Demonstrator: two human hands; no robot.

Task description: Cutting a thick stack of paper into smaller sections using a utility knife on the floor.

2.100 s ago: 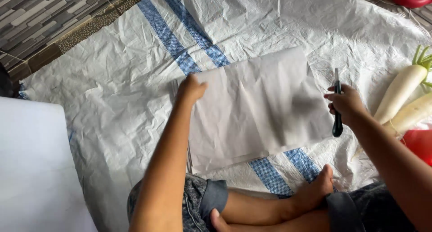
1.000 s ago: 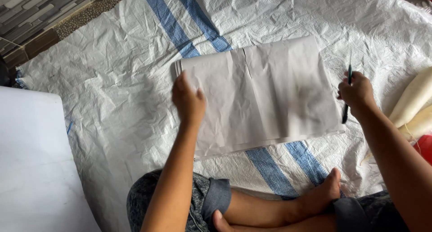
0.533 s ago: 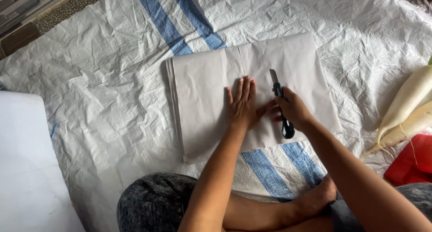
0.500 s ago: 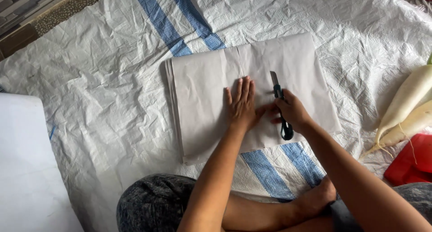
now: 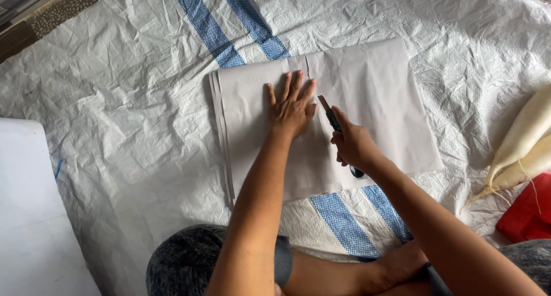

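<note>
I am looking straight down at a stack of pale grey paper sheets (image 5: 367, 101) lying flat in front of me, in the middle of the view. The sheets are large and rectangular, slightly fanned at their left edge so several layers show. A straight line, a crease or a cut, I cannot tell which, runs down from the top edge near the centre.

My left hand (image 5: 291, 105) lies flat on the paper, palm down, fingers spread and pointing away from me, just left of that line. My right hand (image 5: 353, 144) is closed around a utility knife (image 5: 333, 119) with a dark handle. Its blade tip points away from me and meets the paper just beside my left fingertips. The handle's rounded end sticks out below my fist.

To the right, well apart from the paper, two long white radishes (image 5: 525, 144) lie side by side, and a red plastic object (image 5: 528, 213) sits at the frame's edge just below them. A white board (image 5: 34, 215) fills the lower left corner.

Everything rests on a crinkled white woven mat (image 5: 126, 112) with blue stripes (image 5: 229, 26) that pass beneath the paper. My bent legs (image 5: 321, 273) cross the bottom of the view. A strip of tiled floor (image 5: 34, 15) shows at the top left.
</note>
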